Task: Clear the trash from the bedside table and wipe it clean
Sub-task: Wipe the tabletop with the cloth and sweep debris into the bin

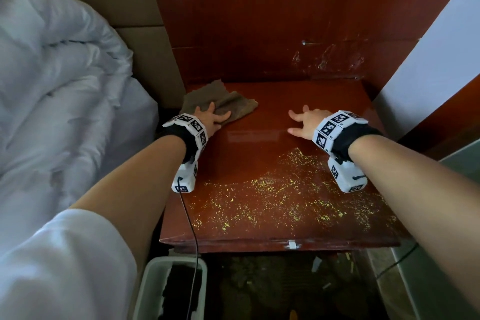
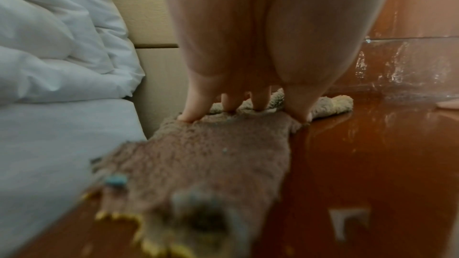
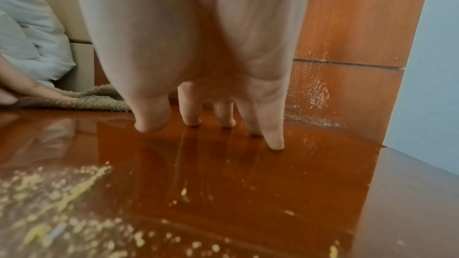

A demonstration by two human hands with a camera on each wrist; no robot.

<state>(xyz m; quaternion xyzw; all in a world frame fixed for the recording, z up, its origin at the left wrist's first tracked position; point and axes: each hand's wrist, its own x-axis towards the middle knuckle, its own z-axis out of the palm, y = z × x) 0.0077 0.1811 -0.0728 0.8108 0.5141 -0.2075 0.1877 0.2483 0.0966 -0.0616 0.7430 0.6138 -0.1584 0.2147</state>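
Head view: left hand presses spread fingers flat on the brown cloth at centre left of the counter; right hand rests splayed, holding nothing, centre right. Yellow crumbs litter the lower middle; a bin sits at bottom left.

Left wrist view: fingertips press the cloth, white bedding left.

Right wrist view: fingertips touch the glossy counter, crumbs lower left.
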